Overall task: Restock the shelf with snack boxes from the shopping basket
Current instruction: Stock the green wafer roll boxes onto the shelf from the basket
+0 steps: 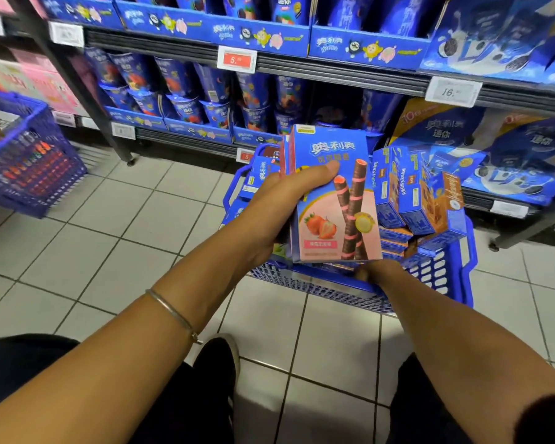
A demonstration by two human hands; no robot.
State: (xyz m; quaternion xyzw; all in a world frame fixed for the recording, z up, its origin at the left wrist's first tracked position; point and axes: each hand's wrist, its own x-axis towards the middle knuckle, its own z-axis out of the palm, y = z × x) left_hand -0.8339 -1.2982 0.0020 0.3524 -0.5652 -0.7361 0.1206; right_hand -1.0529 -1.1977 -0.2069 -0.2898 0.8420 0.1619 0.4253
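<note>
One-handed: clamped snack boxes (334, 219) in left hand (279, 203), thumb across front, over basket (436, 277) (couldn't tell grip of right hand (377, 271) underneath).

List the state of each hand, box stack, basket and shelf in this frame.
shopping basket: on the floor, heaped with blue boxes.
strawberry boxes: stacked, held upright over the shopping basket.
left hand: grips the strawberry boxes, thumb across the front.
right hand: low at the shopping basket's near rim, fingers hidden.
shelf: stocked with blue packs.
second basket: loaded, far left.
</note>
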